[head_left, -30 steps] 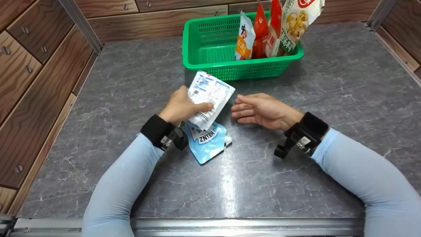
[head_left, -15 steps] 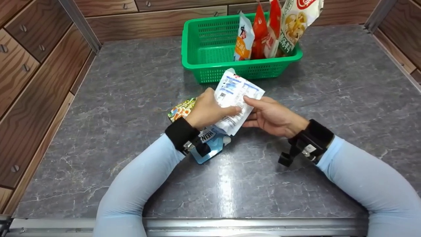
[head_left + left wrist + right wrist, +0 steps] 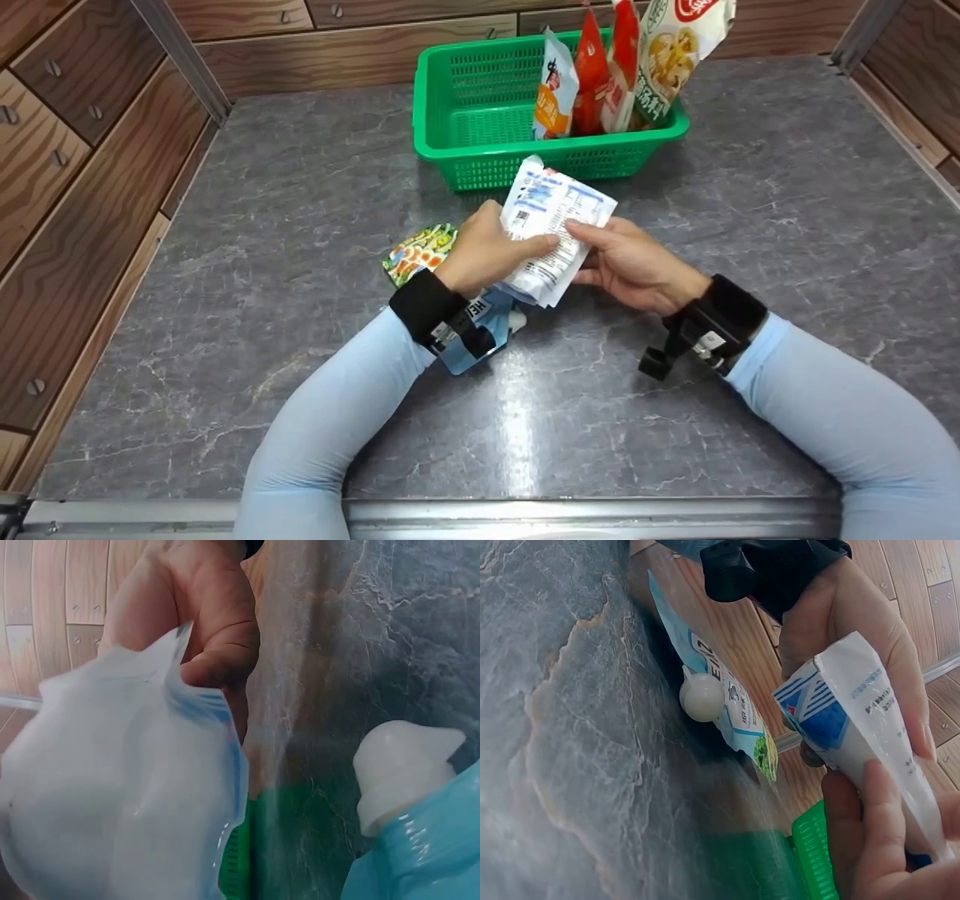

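Both hands hold a white packet [image 3: 551, 202] with blue print above the table, just in front of the basket. The left hand [image 3: 491, 251] grips its left side, thumb across the printed face. On its right edge the right hand [image 3: 637, 262] pinches, thumb on top and fingers behind. In the right wrist view the packet [image 3: 862, 709] is seen edge-on between the two hands. Under the left wrist lies a light blue Heinz pouch [image 3: 491, 322] with a white cap [image 3: 405, 765], partly covered by the arm. Its colourful food-picture end [image 3: 420, 255] shows beyond the left hand.
A green plastic basket [image 3: 487, 169] stands at the back of the grey marbled table [image 3: 300, 202]. Several food packets [image 3: 600, 82] stand upright in its right half. Wood-patterned panels [image 3: 360, 67] enclose the back and sides, and a metal rail [image 3: 600, 517] runs along the front.
The left hand has carried the packet to the right. The right hand, formerly apart from it, now grips its right edge. More of the pouch's colourful end shows.
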Motion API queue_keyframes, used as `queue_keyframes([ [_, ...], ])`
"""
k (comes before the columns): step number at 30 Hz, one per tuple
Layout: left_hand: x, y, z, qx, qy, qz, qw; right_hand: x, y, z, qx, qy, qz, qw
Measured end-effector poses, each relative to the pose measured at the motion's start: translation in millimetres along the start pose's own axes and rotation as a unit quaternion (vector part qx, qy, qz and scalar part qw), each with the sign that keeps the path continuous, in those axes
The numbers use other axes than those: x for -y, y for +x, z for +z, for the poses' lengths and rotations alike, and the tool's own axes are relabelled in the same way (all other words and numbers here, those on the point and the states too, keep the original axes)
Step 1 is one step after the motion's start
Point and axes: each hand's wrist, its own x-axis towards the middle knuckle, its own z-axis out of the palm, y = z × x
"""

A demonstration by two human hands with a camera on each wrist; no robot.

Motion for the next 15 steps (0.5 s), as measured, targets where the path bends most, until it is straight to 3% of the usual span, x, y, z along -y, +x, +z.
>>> queue_keyframes([
  [8, -0.2, -0.8, -5.9, 0.03, -0.042, 0.011, 0.9986, 5, -5, 1, -0.003, -0.041, -0.02, 0.999],
  [15, 1.7, 0.1, -13.2, 0.105, -0.11, 0.038, 0.9876, 7, -5, 4, -0.012, -0.07, -0.051, 0.996],
])
